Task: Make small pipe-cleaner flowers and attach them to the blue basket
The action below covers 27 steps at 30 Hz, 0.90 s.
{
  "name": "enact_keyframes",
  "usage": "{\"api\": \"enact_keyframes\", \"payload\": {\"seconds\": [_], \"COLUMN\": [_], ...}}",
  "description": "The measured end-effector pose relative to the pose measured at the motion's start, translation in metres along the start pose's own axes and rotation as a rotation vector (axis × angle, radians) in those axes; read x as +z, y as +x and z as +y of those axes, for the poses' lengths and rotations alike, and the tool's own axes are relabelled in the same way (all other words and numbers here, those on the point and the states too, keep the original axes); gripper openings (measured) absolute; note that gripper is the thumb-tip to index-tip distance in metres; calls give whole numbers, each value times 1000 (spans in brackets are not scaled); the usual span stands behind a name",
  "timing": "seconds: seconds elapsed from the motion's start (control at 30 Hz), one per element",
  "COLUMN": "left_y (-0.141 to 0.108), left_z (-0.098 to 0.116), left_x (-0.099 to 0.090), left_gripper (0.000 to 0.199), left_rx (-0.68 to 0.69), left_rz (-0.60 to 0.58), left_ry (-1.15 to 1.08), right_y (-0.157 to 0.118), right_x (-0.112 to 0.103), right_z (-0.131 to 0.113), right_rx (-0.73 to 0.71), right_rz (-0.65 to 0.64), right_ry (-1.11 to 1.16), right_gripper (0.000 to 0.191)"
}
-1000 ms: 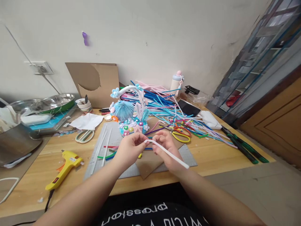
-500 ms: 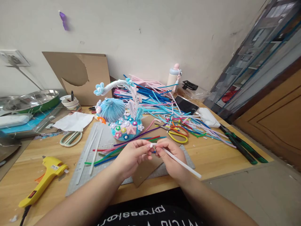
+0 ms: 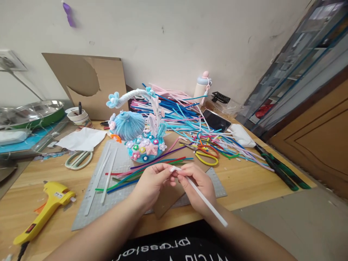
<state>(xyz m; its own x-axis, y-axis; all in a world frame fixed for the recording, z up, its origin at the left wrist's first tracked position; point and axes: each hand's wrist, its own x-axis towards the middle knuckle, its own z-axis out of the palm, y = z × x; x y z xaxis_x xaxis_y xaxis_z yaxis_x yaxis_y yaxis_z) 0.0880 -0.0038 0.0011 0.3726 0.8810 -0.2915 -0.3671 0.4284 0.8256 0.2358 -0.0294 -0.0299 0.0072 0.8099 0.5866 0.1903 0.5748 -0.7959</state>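
A white pipe cleaner (image 3: 208,203) runs through both hands, its free end pointing down to the right over my right wrist. My left hand (image 3: 153,183) pinches its curled, bent tip between thumb and fingers. My right hand (image 3: 197,181) grips the stem just beside that tip, fingers closed. Beyond my hands stands a fuzzy ornament (image 3: 146,145) with a blue shell shape, small flowers and a white arching stem. Several coloured pipe cleaners (image 3: 127,181) lie on the grey cutting mat (image 3: 84,206), partly behind my left hand. Under my hands is a piece of brown cardboard (image 3: 165,203).
A yellow glue gun (image 3: 46,210) lies at left, near pale-handled scissors (image 3: 78,159). Yellow-and-orange-handled scissors (image 3: 206,156) rest at right beside a large pile of pipe cleaners (image 3: 174,108). Further right are a phone (image 3: 216,120) and a green-and-black cutter (image 3: 282,170).
The white pipe cleaner's free end has swung downward and slightly left as my right hand turned. Its tip stays pinched between my fingers. The view has shifted slightly.
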Motion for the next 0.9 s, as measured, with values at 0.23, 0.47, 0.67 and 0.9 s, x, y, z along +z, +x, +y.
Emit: {"api": "enact_keyframes", "payload": {"seconds": [0.23,0.47,0.67,0.9], "left_y": [0,-2,-10,-14], "left_z": [-1,0,5,8], "left_x": [-3,-7,-4,-2], "left_gripper": [20,20,22,25], "left_rx": [40,25,-2,47], "left_rz": [24,61,-22,-50], "left_ry": [39,11,-78,-111], "right_y": [-2,23,55,68], "right_x": [3,-44,-96,-104], "right_z": [-4,17,75,83], "right_rx": [-3,114,210,203], "right_rz": [-69,-215,-457,-545], "right_ry": [-49,-360,-1020,-1050], "right_gripper": [13,46,27,26]}}
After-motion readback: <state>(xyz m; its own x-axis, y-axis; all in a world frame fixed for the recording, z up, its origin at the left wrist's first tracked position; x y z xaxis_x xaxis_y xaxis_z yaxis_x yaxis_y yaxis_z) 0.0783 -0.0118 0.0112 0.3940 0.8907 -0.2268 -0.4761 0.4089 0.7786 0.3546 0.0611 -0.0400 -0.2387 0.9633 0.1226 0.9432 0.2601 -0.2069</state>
